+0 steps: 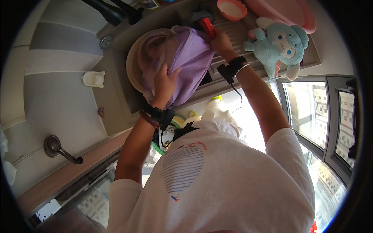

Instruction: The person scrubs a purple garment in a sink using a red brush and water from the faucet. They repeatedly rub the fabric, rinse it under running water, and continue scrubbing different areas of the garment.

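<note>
A purple fabric bag (191, 64) lies partly in a cream-coloured basin (132, 64) inside the sink. At its near left side, my left hand (166, 84) grips a fold of the fabric between thumb and fingers. My right hand (223, 43) is at the bag's right edge, closed around a red object (207, 27), perhaps a brush handle; its far end meets something dark that I cannot make out. Both wrists wear black straps with small devices.
Right of the sink, a light-blue plush toy (279, 46) lies on the ribbed drainboard, near a pink bowl (231, 10) and a large pink basin (287, 11). A white animal-shaped holder (93, 79) is at the left. Windows stand at the right.
</note>
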`<state>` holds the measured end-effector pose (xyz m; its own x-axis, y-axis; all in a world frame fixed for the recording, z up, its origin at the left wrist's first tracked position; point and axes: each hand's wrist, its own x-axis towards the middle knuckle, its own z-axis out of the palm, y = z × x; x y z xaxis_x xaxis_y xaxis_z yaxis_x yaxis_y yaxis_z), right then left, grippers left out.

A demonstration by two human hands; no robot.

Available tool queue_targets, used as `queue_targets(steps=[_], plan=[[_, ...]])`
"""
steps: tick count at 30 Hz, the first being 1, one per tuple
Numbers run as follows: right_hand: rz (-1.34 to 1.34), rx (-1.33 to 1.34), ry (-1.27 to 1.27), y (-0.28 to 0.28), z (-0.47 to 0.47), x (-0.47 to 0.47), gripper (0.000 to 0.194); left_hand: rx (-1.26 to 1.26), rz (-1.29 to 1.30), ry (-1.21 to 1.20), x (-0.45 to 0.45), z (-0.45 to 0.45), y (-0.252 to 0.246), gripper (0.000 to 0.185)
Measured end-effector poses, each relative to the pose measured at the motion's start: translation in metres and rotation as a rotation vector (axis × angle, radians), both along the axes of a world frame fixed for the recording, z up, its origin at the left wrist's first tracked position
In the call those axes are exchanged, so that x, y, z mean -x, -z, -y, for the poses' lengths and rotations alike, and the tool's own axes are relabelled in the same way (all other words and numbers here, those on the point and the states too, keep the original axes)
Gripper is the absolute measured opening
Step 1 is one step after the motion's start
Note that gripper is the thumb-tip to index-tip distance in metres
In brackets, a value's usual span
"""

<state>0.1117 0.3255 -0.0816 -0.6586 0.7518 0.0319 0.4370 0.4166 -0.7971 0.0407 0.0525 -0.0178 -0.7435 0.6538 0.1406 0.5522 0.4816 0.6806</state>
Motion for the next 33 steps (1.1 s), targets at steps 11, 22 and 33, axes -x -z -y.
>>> queue_targets(steps=[11,22,33], plan=[[0.228,-0.217,-0.298,-0.074,0.127,-0.035,0.08,-0.369,0.333,-0.171,-0.025,-0.025,0.011,0.035],[0.192,-0.031,-0.191,-0.078,0.112,0.007,0.069,-0.168,0.089,0.017,-0.05,-0.026,0.022,0.009],[0.189,-0.098,-0.311,-0.084,0.106,-0.011,0.065,0.153,-0.04,0.215,-0.045,-0.034,0.018,0.016]])
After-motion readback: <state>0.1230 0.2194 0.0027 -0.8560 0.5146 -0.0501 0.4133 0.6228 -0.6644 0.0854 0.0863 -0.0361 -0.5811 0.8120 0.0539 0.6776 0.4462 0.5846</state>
